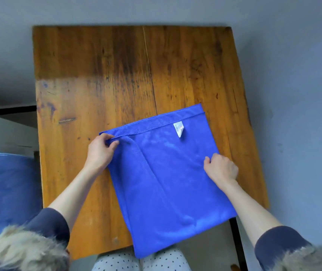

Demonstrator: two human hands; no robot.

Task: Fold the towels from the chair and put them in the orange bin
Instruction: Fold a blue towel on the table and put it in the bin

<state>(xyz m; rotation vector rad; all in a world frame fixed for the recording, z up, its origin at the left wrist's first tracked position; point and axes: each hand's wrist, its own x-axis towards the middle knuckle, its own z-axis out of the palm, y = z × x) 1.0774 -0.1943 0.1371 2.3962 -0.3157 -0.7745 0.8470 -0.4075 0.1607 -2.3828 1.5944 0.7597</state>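
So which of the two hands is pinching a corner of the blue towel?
The left hand, pinching the far left corner of the blue towel; the right hand grips its right edge.

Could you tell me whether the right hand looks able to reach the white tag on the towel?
Probably yes: the right hand grips the towel just below the tag, with nothing between them.

The towel (168,177) is bright blue with a small white tag (179,129). The table (101,79) is orange-brown wood with dark streaks. The sleeves (50,222) are dark navy, the trousers (117,261) pale with black dots, the floor (293,75) grey.
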